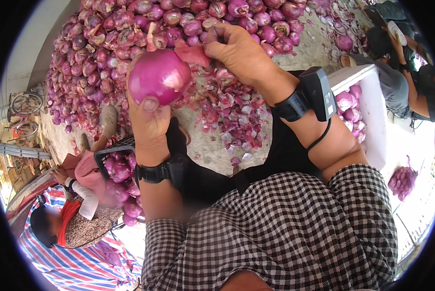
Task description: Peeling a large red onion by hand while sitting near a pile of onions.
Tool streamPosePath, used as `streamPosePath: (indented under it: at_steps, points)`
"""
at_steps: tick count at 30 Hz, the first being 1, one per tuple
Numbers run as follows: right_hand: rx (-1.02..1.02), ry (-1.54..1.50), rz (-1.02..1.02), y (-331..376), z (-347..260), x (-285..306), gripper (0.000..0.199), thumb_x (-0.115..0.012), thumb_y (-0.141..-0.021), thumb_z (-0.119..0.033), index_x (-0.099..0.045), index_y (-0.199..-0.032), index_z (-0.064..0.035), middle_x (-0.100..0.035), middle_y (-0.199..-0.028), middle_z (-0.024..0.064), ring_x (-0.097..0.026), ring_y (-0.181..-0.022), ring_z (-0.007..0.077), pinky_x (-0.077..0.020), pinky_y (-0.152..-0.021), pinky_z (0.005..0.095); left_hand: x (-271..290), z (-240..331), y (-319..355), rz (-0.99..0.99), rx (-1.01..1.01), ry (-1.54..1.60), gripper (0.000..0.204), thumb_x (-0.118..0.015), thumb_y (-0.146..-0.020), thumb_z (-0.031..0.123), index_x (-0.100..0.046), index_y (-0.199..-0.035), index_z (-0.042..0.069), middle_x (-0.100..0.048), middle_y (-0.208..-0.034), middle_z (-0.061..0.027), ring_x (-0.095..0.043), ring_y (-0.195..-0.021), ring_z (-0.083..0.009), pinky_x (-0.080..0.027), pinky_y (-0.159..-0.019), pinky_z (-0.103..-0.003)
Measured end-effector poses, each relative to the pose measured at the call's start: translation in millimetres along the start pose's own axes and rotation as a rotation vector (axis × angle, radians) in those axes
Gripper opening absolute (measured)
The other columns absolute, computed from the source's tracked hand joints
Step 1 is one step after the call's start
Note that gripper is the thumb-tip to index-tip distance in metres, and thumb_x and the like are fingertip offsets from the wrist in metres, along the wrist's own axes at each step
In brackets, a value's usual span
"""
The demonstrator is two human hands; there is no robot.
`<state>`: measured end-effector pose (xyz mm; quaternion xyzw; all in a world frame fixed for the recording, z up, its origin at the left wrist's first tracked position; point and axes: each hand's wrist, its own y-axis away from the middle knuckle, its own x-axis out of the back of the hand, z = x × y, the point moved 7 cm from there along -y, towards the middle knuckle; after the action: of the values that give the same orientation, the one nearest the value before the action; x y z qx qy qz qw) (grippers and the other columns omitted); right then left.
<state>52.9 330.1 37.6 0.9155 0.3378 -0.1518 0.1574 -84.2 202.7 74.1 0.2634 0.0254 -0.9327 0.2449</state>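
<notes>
My left hand (149,119) holds a large, shiny purple-red onion (160,77) up in front of me, the thumb pressed on its lower side. A dry stem sticks up from the onion's top. With thumb and fingertips pinched, my right hand (234,51) grips a piece of reddish onion skin (193,54) that reaches to the onion's upper right side. Whether the skin is still joined to the onion is hard to tell. Below my hands, loose peeled skins (237,114) lie scattered on the floor between my legs.
A big heap of onions (89,63) rises ahead and to the left. On my right stands a white box (372,116) of peeled onions; a dark crate (101,162) of onions is at my left. A netted bag (403,182) lies far right. Other people sit on both sides.
</notes>
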Motion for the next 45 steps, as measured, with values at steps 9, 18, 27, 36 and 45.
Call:
streamPosePath:
  at_steps: [9,18,27,36,45]
  points:
    - [0.159,0.389,-0.172,0.3,-5.7,-5.4,0.011,-0.054,-0.081,0.001,-0.060,-0.090,-0.0008,-0.058,-0.079,0.0030,-0.058,-0.075,0.0123,-0.0479,-0.065,0.0264,7.6,1.9,-6.7,0.046,0.046,0.231,0.096,-0.085,-0.060,0.035,-0.036,-0.138,0.008,-0.038,-0.141,-0.0174,-0.034,-0.132,-0.0382,-0.033,-0.106,-0.058]
    - [0.166,0.817,-0.374,14.4,-1.8,-24.0,0.030,-0.063,-0.085,-0.020,-0.060,-0.108,-0.0005,-0.064,-0.099,0.0159,-0.062,-0.091,0.0212,-0.0481,-0.079,0.0308,18.4,-2.2,-6.5,0.134,0.052,0.210,0.094,-0.084,-0.061,0.037,-0.037,-0.137,0.008,-0.041,-0.137,-0.0153,-0.041,-0.126,-0.0372,-0.040,-0.100,-0.057]
    - [0.243,0.459,-0.259,16.1,-14.1,-33.3,0.059,-0.065,-0.086,-0.026,-0.041,-0.134,-0.0015,-0.059,-0.113,0.0136,-0.058,-0.101,0.0195,-0.0482,-0.086,0.0313,-16.6,12.2,-2.3,0.021,-0.235,-0.707,0.093,-0.087,-0.058,0.025,-0.037,-0.134,0.004,-0.048,-0.126,-0.0113,-0.050,-0.115,-0.0246,-0.042,-0.099,-0.038]
    - [0.475,0.706,-0.211,20.4,-29.4,-31.8,0.063,-0.065,-0.074,-0.023,-0.045,-0.131,-0.0037,-0.055,-0.117,0.0227,-0.056,-0.107,0.0334,-0.0455,-0.094,0.0382,-34.1,4.0,-1.5,-0.183,-0.305,-0.971,0.087,-0.084,-0.059,0.015,-0.037,-0.133,0.004,-0.045,-0.130,-0.0110,-0.047,-0.117,-0.0238,-0.038,-0.101,-0.038]
    - [0.446,0.881,-0.225,25.7,-29.3,-39.3,0.064,-0.062,-0.071,-0.020,-0.046,-0.130,-0.0028,-0.056,-0.110,0.0228,-0.060,-0.095,0.0348,-0.0493,-0.087,0.0402,-20.5,-15.6,-2.6,-0.072,-0.030,-0.448,0.045,-0.055,-0.092,0.025,-0.046,-0.129,0.002,-0.050,-0.124,-0.0119,-0.049,-0.114,-0.0196,-0.039,-0.100,-0.033]
